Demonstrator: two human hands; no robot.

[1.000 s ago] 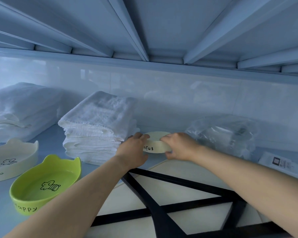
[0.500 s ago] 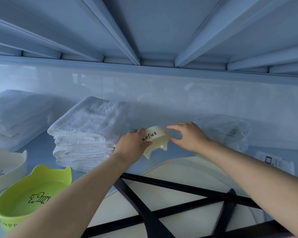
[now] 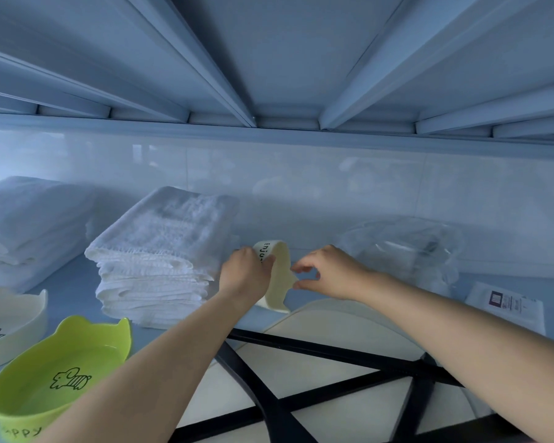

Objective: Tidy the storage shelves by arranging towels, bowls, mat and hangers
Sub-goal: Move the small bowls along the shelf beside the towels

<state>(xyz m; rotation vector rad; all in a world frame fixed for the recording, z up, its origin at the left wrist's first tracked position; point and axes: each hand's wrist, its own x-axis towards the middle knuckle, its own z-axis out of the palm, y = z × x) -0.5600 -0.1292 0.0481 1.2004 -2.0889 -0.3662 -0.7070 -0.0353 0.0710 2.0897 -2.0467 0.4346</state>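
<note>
My left hand [image 3: 245,274] grips the rim of a small cream bowl [image 3: 279,282], lettered "Enjoy", which is tipped up on its side just right of a stack of folded white towels [image 3: 160,251]. Just to the right, my right hand [image 3: 328,272] is beside the bowl with its fingers apart, not holding it. A cream mat with black bars [image 3: 320,378] lies in front under my arms. A green bowl [image 3: 58,375] and a cream bowl [image 3: 12,321] sit at the lower left. A second pile of towels [image 3: 26,219] is at the far left.
A clear plastic bag [image 3: 406,251] with something inside lies at the right rear, with a white labelled packet [image 3: 506,306] in front of it. The shelf above hangs low overhead. A pale back wall closes off the shelf.
The small cream bowl was lifted off the shelf and tipped up on its side. My right hand let go of it and drew slightly right, while my left hand kept its hold.
</note>
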